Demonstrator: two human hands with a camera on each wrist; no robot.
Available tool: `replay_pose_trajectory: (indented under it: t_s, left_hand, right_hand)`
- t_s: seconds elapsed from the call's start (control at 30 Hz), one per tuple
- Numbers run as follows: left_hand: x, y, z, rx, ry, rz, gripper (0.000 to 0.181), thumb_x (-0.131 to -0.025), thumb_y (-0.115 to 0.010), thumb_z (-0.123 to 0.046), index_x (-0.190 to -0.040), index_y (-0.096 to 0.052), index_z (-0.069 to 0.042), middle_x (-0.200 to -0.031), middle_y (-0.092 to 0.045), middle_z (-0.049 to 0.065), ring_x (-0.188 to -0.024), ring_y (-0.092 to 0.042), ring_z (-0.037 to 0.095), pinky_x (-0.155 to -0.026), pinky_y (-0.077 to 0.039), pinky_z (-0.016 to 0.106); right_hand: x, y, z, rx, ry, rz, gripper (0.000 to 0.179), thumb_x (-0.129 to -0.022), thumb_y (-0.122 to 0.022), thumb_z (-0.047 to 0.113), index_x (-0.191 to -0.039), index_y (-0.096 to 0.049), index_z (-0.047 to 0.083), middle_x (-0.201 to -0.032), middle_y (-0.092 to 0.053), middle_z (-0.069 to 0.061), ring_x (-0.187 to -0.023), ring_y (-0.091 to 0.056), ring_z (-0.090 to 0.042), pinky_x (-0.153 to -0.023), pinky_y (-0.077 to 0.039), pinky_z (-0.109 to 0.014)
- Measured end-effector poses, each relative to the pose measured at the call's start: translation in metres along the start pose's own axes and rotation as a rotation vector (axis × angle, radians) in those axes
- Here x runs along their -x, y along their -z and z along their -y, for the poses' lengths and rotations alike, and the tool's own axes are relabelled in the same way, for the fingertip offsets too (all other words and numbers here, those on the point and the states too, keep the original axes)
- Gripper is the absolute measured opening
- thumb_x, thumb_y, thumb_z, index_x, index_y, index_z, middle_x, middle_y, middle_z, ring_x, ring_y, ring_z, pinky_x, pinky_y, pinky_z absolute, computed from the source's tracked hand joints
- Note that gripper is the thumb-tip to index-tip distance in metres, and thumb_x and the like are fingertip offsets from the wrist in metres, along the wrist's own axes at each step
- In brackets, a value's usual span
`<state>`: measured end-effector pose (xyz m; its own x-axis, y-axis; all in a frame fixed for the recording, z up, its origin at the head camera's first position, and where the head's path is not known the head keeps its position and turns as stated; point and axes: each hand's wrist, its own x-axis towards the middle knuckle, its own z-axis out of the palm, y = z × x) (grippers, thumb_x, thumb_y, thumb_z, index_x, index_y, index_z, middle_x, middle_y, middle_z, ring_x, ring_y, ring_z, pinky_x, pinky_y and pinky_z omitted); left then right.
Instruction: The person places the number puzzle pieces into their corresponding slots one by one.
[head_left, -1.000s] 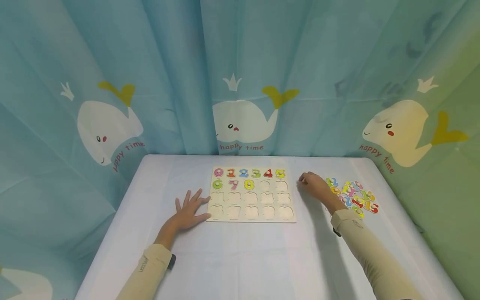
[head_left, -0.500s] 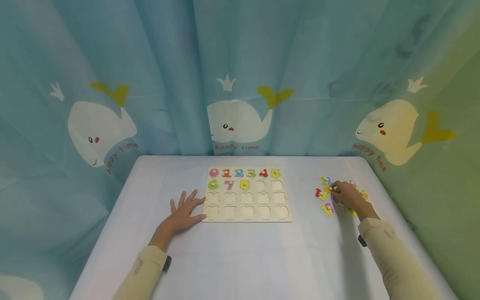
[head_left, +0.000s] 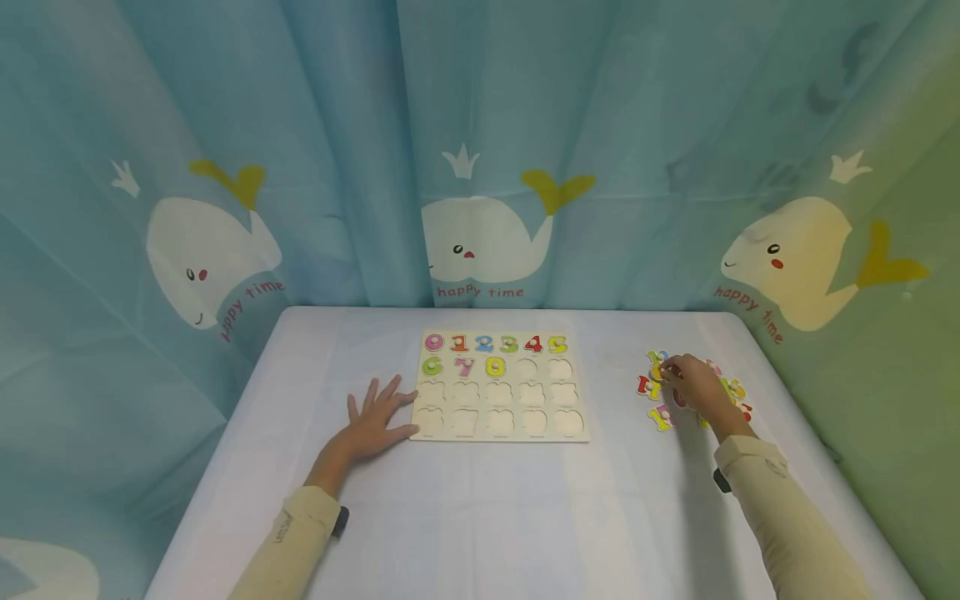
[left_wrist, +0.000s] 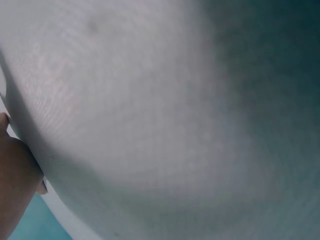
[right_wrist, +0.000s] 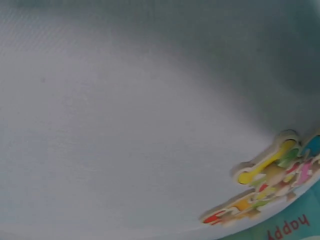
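In the head view, my left hand (head_left: 372, 423) lies with fingers spread, thumb and index tips touching the left edge of a wooden number puzzle board (head_left: 480, 438). Numbers 0 to 8 sit in its upper two rows; the other recesses are bare. My right hand (head_left: 693, 387) is over a pile of number pieces at the right, its thumb and fingertips pinching an orange number piece (head_left: 656, 374) that looks tilted; its digit is unreadable. The hand hides part of the pile. A red and yellow 11 (head_left: 648, 387) and a yellow and pink piece (head_left: 661, 417) lie nearby.
More pieces, including a yellow and orange one (head_left: 734, 388), lie right of the hand. The right wrist view catches a yellow-edged piece (right_wrist: 265, 164) at the pile. A white table (head_left: 495, 517) bears everything, with a blue whale-print curtain (head_left: 360, 167) behind.
My right hand has moved right, from beside the board to the pile, and its fingertips have taken hold of the orange piece. My left hand stays at the board's edge.
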<state>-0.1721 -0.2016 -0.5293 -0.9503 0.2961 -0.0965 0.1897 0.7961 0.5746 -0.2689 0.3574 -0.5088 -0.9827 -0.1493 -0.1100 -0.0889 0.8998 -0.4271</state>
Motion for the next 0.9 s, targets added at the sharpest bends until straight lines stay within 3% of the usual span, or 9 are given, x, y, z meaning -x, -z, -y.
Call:
replay_pose_trajectory:
  t_s: [0.2,0.57,0.9]
  left_hand:
    - [-0.002,0.001,0.002,-0.003,-0.012,-0.012,0.061,-0.087,-0.061,-0.045,-0.138,-0.048,-0.014,-0.154,-0.015,0.017,-0.138,0.005,0.046,-0.096,0.015,0.069]
    - [-0.001,-0.001,0.001,0.019,-0.013,-0.005,0.060,-0.087,-0.062,-0.045,-0.137,-0.048,-0.014,-0.154,-0.016,0.017,-0.138,0.005,0.046,-0.096,0.016,0.068]
    - [0.001,0.001,-0.003,0.015,0.001,0.002,0.060,-0.087,-0.062,-0.043,-0.138,-0.047,-0.014,-0.154,-0.015,0.018,-0.138,0.005,0.046,-0.097,0.016,0.068]
  right_hand:
    - [-0.009,0.003,0.018,-0.019,0.052,-0.030,0.028,-0.093,-0.061,0.016,-0.103,-0.059,-0.009,-0.090,-0.059,-0.018,-0.082,-0.055,-0.031,-0.074,-0.048,-0.046]
    - [-0.020,-0.019,0.055,-0.105,0.099,-0.008,0.029,-0.092,-0.062,0.021,-0.099,-0.059,-0.007,-0.085,-0.061,-0.013,-0.069,-0.056,-0.021,-0.059,-0.048,-0.035]
    - [-0.037,-0.043,0.097,-0.107,0.104,-0.002,0.026,-0.089,-0.066,0.022,-0.095,-0.062,-0.003,-0.085,-0.061,-0.010,-0.077,-0.054,-0.023,-0.067,-0.047,-0.037]
